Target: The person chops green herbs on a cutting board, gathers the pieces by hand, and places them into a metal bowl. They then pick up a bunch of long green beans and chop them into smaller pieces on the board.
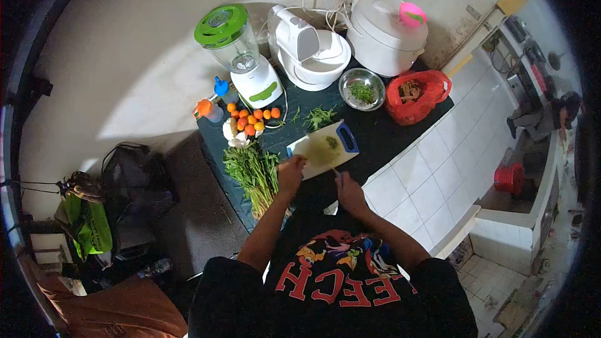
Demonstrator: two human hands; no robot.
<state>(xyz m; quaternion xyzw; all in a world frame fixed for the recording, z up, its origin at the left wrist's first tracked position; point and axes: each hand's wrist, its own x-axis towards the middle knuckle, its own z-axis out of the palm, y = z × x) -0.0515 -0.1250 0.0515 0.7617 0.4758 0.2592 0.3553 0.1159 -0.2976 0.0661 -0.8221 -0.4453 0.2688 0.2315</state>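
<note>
A white cutting board (316,156) with a blue handle lies at a slant in front of me. Finely chopped green herbs (332,142) sit on it near the handle. My right hand (350,193) is closed around a knife (336,171) at the board's near edge; only a small part of the knife shows. My left hand (291,174) is at the board's left edge with its fingers curled in, and whatever they hold is hidden. Just left of that hand lies a big bunch of leafy greens (253,172). Loose green leaves (320,117) rest beyond the board.
Behind stand a blender (250,62), a stand mixer (313,56) and a white lidded pot (387,34). A metal bowl (362,89) holds chopped greens beside a red plastic bag (416,97). Orange tomatoes (250,119), garlic (235,133) and two squeeze bottles (213,110) sit left.
</note>
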